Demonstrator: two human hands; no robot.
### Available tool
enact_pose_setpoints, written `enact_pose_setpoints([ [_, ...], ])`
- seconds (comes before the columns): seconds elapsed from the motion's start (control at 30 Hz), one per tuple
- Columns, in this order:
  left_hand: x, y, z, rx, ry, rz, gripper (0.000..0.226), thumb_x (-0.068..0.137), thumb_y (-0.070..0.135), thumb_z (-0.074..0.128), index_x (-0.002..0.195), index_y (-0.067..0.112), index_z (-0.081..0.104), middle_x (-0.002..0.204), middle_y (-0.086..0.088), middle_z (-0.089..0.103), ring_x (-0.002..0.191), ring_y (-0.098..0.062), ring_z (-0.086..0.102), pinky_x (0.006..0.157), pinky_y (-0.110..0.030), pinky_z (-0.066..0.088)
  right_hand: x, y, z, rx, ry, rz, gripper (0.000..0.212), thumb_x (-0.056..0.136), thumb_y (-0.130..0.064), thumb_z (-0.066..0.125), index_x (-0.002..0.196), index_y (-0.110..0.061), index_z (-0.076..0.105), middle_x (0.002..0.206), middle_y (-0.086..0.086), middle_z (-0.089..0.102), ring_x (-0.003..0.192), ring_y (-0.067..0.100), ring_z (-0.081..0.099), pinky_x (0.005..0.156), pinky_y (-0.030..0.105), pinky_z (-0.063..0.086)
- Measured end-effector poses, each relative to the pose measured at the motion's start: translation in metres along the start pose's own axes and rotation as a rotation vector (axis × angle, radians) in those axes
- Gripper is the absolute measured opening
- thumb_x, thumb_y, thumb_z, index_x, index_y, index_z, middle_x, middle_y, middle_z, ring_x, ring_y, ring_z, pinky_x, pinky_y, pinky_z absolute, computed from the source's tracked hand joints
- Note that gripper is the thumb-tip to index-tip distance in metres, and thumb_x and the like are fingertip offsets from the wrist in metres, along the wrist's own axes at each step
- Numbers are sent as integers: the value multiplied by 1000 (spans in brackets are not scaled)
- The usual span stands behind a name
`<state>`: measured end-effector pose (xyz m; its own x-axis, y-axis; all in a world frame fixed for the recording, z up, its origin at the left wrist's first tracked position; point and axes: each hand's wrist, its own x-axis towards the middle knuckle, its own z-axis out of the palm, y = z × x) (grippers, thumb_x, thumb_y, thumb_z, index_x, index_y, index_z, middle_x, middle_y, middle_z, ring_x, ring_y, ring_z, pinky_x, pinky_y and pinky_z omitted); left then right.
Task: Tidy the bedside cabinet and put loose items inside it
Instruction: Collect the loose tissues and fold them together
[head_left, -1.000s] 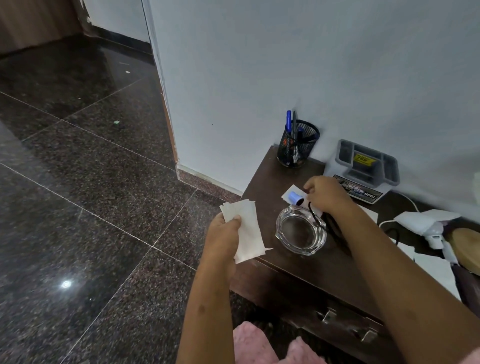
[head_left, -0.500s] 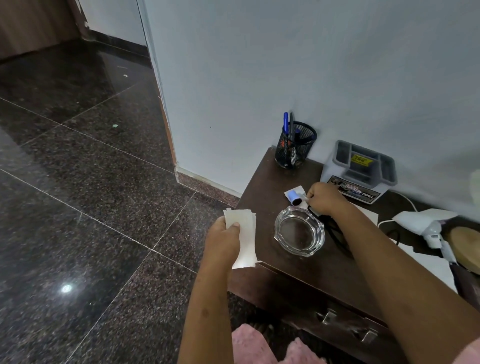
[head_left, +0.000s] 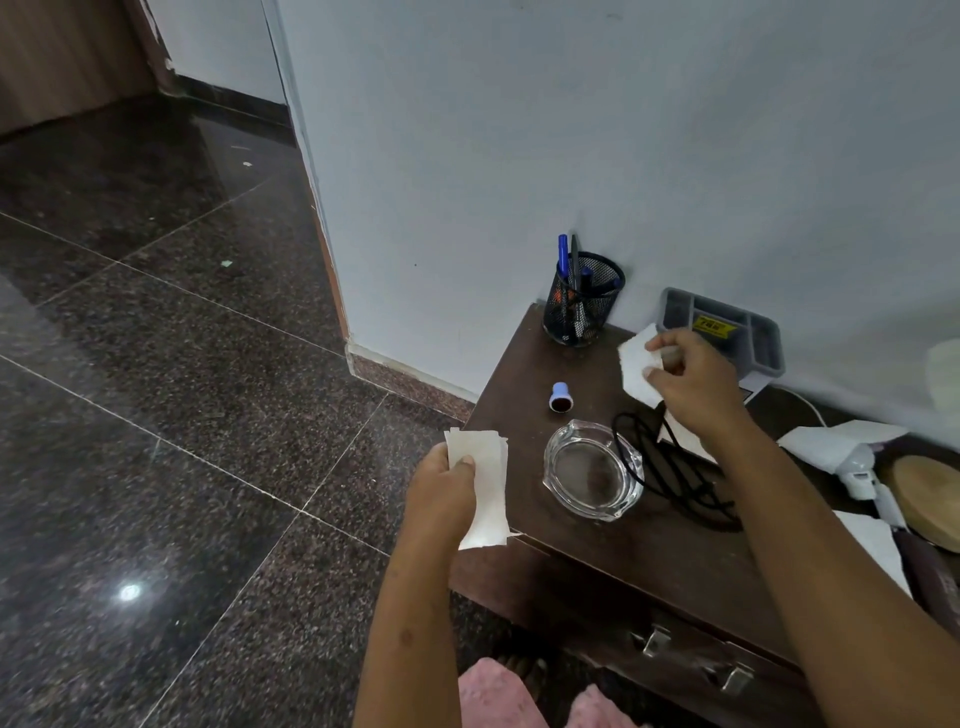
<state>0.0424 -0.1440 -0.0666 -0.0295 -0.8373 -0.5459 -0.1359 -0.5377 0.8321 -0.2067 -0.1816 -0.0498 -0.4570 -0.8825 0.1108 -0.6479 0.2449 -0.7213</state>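
Observation:
The dark wooden bedside cabinet (head_left: 524, 374) stands against the white wall. My left hand (head_left: 444, 488) grips a stack of white paper slips (head_left: 485, 493) just off the cabinet's left front corner. My right hand (head_left: 693, 382) pinches another white paper slip (head_left: 634, 371), lifted above the cabinet top. A small blue cap-like item (head_left: 561, 397) lies on the top, apart from both hands. A clear glass ashtray (head_left: 592, 477) sits near the front edge, with a black cord (head_left: 670, 478) beside it under my right forearm.
A black mesh pen holder (head_left: 582, 301) with pens stands at the back left corner. A grey device (head_left: 727, 332) sits by the wall. White papers (head_left: 831, 441) and a round wooden object (head_left: 930, 504) lie at right. The metal drawer handle (head_left: 696, 657) faces me. Dark tiled floor lies at left.
My right hand has lifted the white slip off the cabinet top, up and to the right, leaving the blue item lying bare. My left hand still holds its stack, nearly unmoved.

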Motion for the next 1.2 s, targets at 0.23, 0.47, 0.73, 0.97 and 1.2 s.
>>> enact_pose_setpoints([
  [0.23, -1, 3, 1, -149, 29, -53, 26, 99, 20, 40, 77, 27, 52, 84, 2, 58, 78, -18, 56, 89, -44, 47, -27, -40, 27, -148, 74, -360, 35, 83, 2, 54, 112, -14, 67, 113, 3, 66, 101, 15, 55, 86, 17, 36],
  [0.47, -1, 1, -3, -148, 33, -49, 20, 99, 24, 40, 84, 26, 52, 86, 0, 59, 85, -23, 57, 90, -45, 47, -29, -51, 85, -825, -322, -458, 25, 94, -12, 45, 113, -15, 61, 117, -1, 58, 115, 26, 45, 78, 39, 48],
  [0.73, 4, 0, -4, -149, 20, -28, 26, 100, 25, 38, 78, 27, 52, 88, 2, 59, 89, -24, 58, 91, -44, 48, -14, -33, 61, -902, -237, -184, 20, 83, -13, 56, 101, -11, 65, 101, 10, 67, 103, 30, 57, 67, 33, 37],
  [0.97, 4, -1, -3, -172, 26, -26, 26, 100, 25, 39, 76, 26, 51, 86, 2, 57, 86, -22, 57, 91, -44, 47, -26, -50, 65, -726, -146, -276, 20, 90, -9, 49, 97, -9, 67, 98, 10, 66, 96, 30, 61, 75, 37, 50],
  [1.2, 10, -3, 0, -468, -13, -66, 24, 100, 24, 39, 110, 14, 58, 103, -13, 65, 90, -28, 64, 78, -42, 55, -96, -81, 69, -302, -124, -506, 42, 83, 9, 47, 116, -9, 65, 114, 5, 65, 104, 25, 51, 88, 28, 42],
])
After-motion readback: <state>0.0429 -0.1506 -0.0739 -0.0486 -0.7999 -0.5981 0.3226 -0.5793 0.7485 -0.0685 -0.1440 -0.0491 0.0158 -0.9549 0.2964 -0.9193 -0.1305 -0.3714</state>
